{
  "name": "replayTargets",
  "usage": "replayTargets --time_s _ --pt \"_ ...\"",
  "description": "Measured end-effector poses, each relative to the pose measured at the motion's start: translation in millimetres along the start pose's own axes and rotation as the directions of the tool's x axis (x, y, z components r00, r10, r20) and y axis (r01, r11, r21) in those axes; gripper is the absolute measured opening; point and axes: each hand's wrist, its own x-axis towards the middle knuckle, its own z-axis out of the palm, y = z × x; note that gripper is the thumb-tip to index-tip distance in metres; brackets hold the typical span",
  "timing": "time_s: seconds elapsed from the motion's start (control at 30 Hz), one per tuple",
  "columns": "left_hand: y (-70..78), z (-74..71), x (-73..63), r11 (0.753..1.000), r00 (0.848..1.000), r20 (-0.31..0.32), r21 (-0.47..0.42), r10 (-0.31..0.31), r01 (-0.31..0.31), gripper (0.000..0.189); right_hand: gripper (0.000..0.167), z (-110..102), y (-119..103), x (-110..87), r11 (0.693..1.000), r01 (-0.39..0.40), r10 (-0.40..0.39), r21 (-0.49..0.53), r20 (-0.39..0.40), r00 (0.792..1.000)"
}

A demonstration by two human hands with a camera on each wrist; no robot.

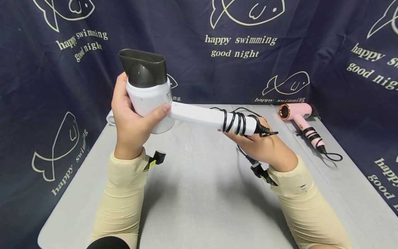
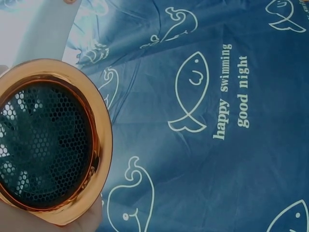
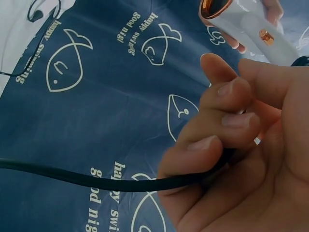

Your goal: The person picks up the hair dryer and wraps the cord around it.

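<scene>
A white hair dryer [image 1: 150,98] with a dark nozzle [image 1: 144,71] is held up above the table, nozzle pointing upward. My left hand [image 1: 129,121] grips its body, with the thumb across the front. The handle [image 1: 197,116] stretches right, black cord [image 1: 239,123] coiled around its end. At that end is my right hand [image 1: 264,147], partly behind the handle. In the right wrist view its fingers curl around a length of black cord [image 3: 130,185]. A copper-coloured ring [image 2: 105,130] around a dark mesh grille fills the left side of the left wrist view.
A pink hair dryer [image 1: 295,111] lies at the table's far right, its cord wound around the handle. Part of a white object [image 1: 111,118] shows behind my left hand at the far left. Dark blue printed cloth [image 1: 192,20] surrounds the grey-white table [image 1: 192,207].
</scene>
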Motion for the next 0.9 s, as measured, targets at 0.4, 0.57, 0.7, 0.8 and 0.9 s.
replayTargets --time_s 0.4,0.57,0.7,0.8,0.9 --pt "10.9 5.7 0.9 0.999 0.998 -0.066 0.047 0.009 -0.006 0.064 0.018 -6 -10 -1.7 0.964 -0.257 0.25 0.065 0.106 0.963" --pt "11.4 6.6 0.7 0.999 0.996 -0.084 0.049 0.004 0.0 0.064 0.023 -7 -13 -2.2 0.966 -0.248 0.239 0.073 0.108 0.965" --pt "11.1 6.9 0.9 0.999 0.996 -0.095 0.046 0.003 0.001 0.064 0.017 -8 -16 -1.7 0.977 -0.188 0.179 0.1 0.091 0.98" --pt "11.0 6.9 1.0 0.999 0.995 -0.101 0.044 0.003 0.002 0.064 0.014 -9 -17 -1.4 0.983 -0.135 0.127 0.125 0.071 0.989" --pt "11.0 7.0 1.1 0.999 0.994 -0.106 0.047 0.005 0.0 0.064 0.014 -10 -19 -1.2 0.985 -0.081 0.076 0.156 0.039 0.996"
